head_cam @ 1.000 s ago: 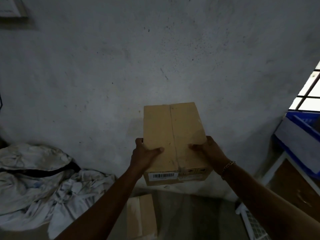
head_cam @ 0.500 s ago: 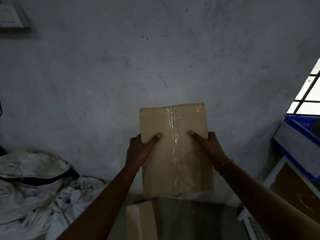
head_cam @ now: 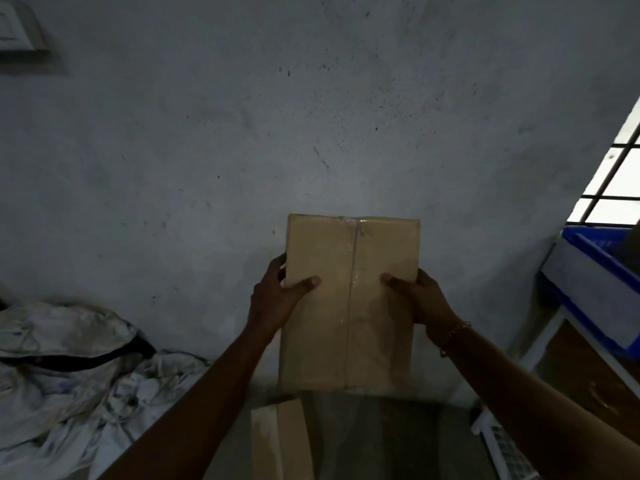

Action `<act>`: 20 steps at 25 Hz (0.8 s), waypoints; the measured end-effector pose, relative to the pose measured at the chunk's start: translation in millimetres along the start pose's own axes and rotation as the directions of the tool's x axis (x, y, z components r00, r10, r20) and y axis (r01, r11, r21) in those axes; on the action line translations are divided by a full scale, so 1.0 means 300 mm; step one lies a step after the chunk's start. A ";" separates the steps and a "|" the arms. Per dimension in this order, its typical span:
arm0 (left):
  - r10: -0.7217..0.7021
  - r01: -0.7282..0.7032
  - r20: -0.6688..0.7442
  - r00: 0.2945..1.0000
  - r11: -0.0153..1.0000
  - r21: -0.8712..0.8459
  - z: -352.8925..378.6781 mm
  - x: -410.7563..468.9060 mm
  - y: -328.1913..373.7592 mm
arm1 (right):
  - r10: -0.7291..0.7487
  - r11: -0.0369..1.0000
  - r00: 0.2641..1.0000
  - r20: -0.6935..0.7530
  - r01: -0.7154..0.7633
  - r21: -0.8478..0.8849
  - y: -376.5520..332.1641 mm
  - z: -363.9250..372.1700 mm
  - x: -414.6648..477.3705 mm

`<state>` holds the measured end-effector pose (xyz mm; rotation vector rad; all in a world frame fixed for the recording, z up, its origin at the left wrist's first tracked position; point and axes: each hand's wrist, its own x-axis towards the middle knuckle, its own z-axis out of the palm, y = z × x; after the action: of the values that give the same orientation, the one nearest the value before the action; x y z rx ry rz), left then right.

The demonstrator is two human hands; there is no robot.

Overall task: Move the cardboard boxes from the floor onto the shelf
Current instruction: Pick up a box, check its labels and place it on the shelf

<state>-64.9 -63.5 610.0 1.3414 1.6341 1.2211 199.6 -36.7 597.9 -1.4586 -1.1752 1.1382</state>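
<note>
Against the grey plaster wall (head_cam: pixel 311 116), raised in front of the person: one cardboard box (head_cam: pixel 349 303), taped down its centre seam, broad face toward the camera, well clear of the floor (head_cam: pixel 381 438). Grip noted on both sides: the left hand (head_cam: pixel 277 299) grasps the left edge, thumb laid across the front, fingers wrapped behind. The right hand (head_cam: pixel 420 299) grasps the right edge the same way, thumb on the front, with a gold bracelet (head_cam: pixel 453 336) at that wrist. Both arms reach forward.

Below the held box, a second cardboard box (head_cam: pixel 280 441) lies on the floor at the bottom of view, apart from the hands.

Lower left: a heap of crumpled white sacks (head_cam: pixel 69 358) against the wall. Right side: a white-framed shelf (head_cam: pixel 581 375) with a blue crate (head_cam: pixel 595 282) on top and a bright barred window (head_cam: pixel 613 181) above. Top left: a switch plate (head_cam: pixel 17 26).
</note>
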 end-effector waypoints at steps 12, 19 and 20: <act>-0.148 0.342 0.526 0.838 0.892 -0.294 -0.066 0.028 -0.086 | 0.236 0.960 0.915 0.326 -0.272 0.069 -0.036 -0.201 -0.062; -0.357 0.467 0.341 0.870 0.818 -0.335 0.084 -0.057 -0.032 | 0.195 0.874 0.935 0.298 -0.303 0.380 0.056 -0.189 -0.102; -0.413 0.496 0.281 0.866 0.782 -0.379 0.116 -0.068 -0.031 | 0.216 0.884 0.935 0.282 -0.310 0.350 0.072 -0.184 -0.105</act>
<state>-31.4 -75.3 588.9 0.6893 1.3352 1.0449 253.1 -76.0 588.7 -1.2179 -0.8478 1.6698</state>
